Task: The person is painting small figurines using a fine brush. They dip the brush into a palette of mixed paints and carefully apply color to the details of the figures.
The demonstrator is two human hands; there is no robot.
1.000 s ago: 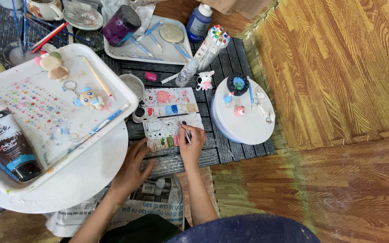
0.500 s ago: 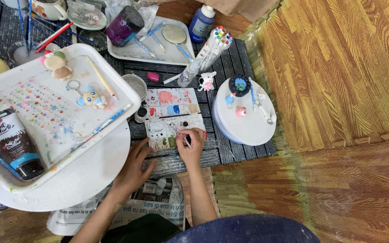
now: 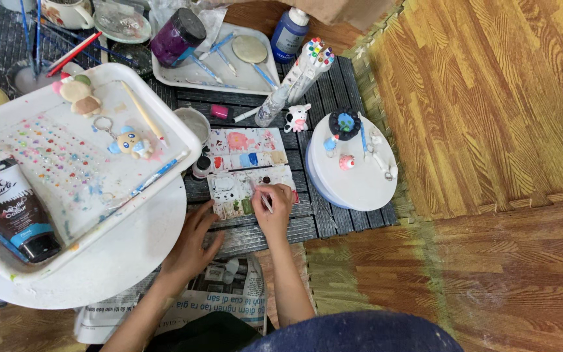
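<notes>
While the person leans over the floor mat, seen from the head camera, the right hand (image 3: pixel 274 207) is closed round a thin paintbrush (image 3: pixel 261 197), its fingers pinched on the handle and the tip pointing far and left onto the paint palette (image 3: pixel 250 171). That palette, a flat white slab smeared with pink, blue, red and green patches, lies directly under and just beyond this hand, between the big white tray (image 3: pixel 66 160) on the left and the round white stand (image 3: pixel 353 176) on the right. The left hand (image 3: pixel 192 242) holds nothing; it lies palm down with fingers loosely spread on the dark slatted mat (image 3: pixel 333 221), at the near left corner of the palette, beside the rim of the round white table (image 3: pixel 109 267). Whether its fingertips actually touch the palette edge I cannot tell. A sheet of newspaper (image 3: pixel 229 296) lies under the forearms, nearer the body. On the tray rest a dark paint tube (image 3: pixel 17 208) and a small blue-and-cream figurine keyring (image 3: pixel 129 141). A tiny cow figure (image 3: pixel 298 117) stands on the far side of the palette, near a bunch of marker pens (image 3: pixel 309 62).
</notes>
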